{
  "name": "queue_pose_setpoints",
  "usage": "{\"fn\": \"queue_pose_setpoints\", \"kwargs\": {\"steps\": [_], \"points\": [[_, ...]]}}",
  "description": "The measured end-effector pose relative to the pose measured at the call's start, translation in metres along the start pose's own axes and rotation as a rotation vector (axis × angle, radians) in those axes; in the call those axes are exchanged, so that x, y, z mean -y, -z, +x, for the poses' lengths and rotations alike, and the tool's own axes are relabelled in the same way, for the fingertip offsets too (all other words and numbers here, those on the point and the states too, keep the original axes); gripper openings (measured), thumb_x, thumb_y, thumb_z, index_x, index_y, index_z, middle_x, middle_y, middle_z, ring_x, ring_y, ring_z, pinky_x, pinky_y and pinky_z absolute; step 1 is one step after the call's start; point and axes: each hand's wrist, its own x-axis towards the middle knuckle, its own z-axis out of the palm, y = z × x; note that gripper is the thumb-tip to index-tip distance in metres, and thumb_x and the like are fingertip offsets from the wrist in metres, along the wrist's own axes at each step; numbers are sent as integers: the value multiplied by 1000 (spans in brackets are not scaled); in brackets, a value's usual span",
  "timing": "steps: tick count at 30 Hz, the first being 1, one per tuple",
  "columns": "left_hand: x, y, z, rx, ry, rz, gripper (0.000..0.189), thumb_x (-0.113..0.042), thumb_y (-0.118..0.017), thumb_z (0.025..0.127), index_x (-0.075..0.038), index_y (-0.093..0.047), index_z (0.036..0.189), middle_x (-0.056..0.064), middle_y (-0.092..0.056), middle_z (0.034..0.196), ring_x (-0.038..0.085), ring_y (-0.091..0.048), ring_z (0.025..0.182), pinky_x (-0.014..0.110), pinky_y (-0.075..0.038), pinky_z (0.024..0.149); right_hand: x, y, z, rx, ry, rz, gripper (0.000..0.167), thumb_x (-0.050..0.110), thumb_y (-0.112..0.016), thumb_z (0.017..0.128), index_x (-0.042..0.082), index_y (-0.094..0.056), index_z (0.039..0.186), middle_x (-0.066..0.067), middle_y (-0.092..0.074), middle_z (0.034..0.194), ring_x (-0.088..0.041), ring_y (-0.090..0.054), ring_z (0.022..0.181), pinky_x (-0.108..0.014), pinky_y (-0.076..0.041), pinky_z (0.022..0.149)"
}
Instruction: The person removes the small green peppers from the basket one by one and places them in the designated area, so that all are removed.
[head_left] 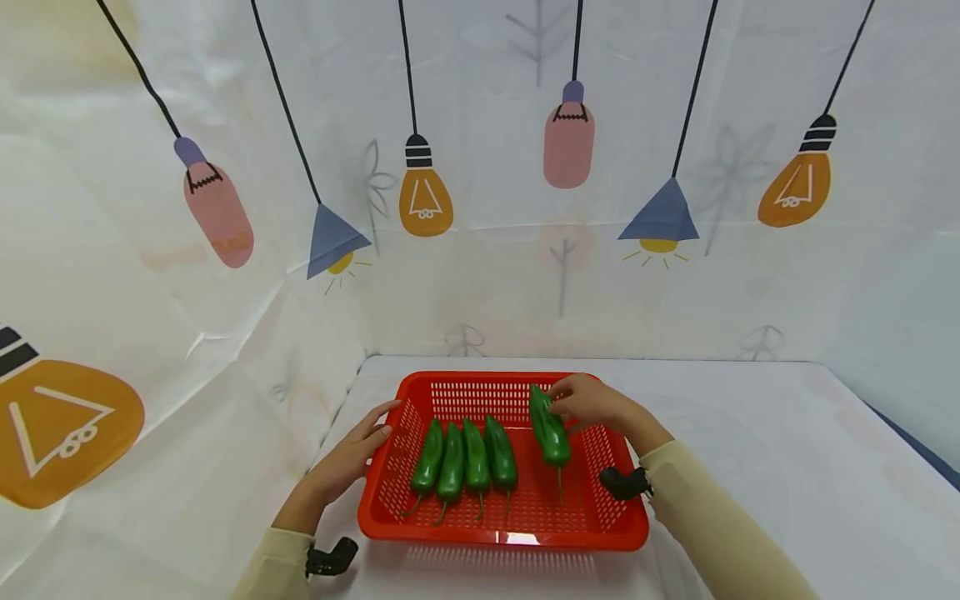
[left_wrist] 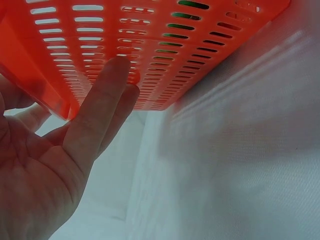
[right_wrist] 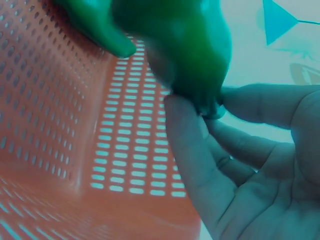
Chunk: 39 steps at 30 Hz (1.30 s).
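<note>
A green chili pepper (head_left: 550, 427) hangs stem down over the right part of the red plastic basket (head_left: 525, 539). My right hand (head_left: 592, 404) pinches it near its upper end; in the right wrist view the thumb and a finger (right_wrist: 185, 135) meet at its tip. Several more green peppers (head_left: 452, 467) lie side by side in the left half of the basket, stems toward me. At the basket's left side, my left hand (head_left: 348, 458) touches the rim and outer wall. In the left wrist view its fingers (left_wrist: 100, 107) lie nearly straight along the slotted wall.
The basket stands on a white-covered table (head_left: 750, 467). Behind and to the left hangs a pale curtain (head_left: 480, 292) printed with lamps and bulbs. Black wrist cameras (head_left: 333, 557) sit on both wrists.
</note>
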Motion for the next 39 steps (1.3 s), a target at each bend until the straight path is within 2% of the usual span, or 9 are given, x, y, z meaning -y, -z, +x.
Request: {"fn": "queue_pose_setpoints", "kwargs": {"steps": [9, 18, 35, 39], "points": [[1, 0, 0, -11, 0, 1, 55, -30, -43, 110, -20, -23, 161, 31, -39, 150, 38, -58, 119, 51, -58, 84, 1, 16, -12, -8, 7, 21, 37, 8, -60, 99, -13, -58, 129, -18, -66, 112, -26, -70, 93, -47, -60, 81], [1, 0, 0, -10, 2, 0, 56, -31, -43, 110, -20, -23, 161, 31, -38, 150, 38, -57, 120, 51, -58, 84, -7, 32, -23, -31, 11, 10, 36, 8, -59, 100, -12, -58, 130, -16, -67, 110, -24, -71, 90, -42, -60, 79], [-1, 0, -1, 1, -8, 1, 56, -31, -42, 110, -18, -22, 161, 32, -38, 149, 39, -57, 121, 51, -58, 85, -14, 51, -40, -51, 17, 15, 41, 9, -57, 101, -14, -53, 134, -17, -67, 108, -24, -65, 87, -46, -60, 81], [0, -1, -1, -5, -3, 4, 56, -31, -42, 110, -20, -23, 161, 31, -38, 150, 39, -57, 121, 51, -58, 85, -17, 54, -44, -51, 28, 17, 43, 10, -56, 102, -15, -51, 135, -18, -67, 112, -26, -68, 91, -47, -59, 82]]}}
